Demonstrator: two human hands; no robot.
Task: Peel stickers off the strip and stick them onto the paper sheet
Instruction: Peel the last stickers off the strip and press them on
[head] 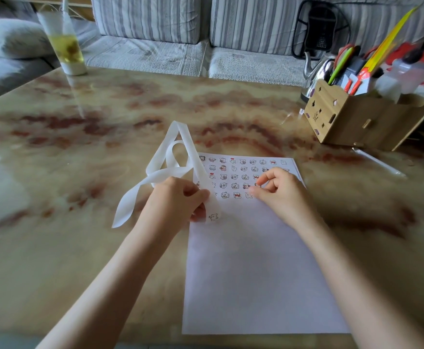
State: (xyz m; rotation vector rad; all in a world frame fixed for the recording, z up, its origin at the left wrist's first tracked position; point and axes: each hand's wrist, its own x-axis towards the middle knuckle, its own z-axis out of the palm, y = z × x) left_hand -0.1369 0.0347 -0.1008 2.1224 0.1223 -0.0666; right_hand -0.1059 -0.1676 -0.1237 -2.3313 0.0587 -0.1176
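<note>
"On the bench (105,248), where's the paper sheet (256,273)?"
"Flat in front of the person, with rows of stickers (243,170) across its far end."
"And the strip (178,147)?"
"The left hand (175,200) pinches it at the sheet's left edge. The rest loops off leftward."
"The right hand (278,190)?"
"Its fingers are curled, tips at the lowest row. It's too blurred to tell whether they hold a sticker."

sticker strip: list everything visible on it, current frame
The strip is a long, white, slightly translucent ribbon that looks like glossy backing paper and is mostly bare. It loops and twists upward just left of the paper sheet and crosses the sheet's top-left corner. One loose tail trails over the table toward the near left. The left hand pinches it near one end, where a single small cartoon sticker shows below the fingers.
</note>
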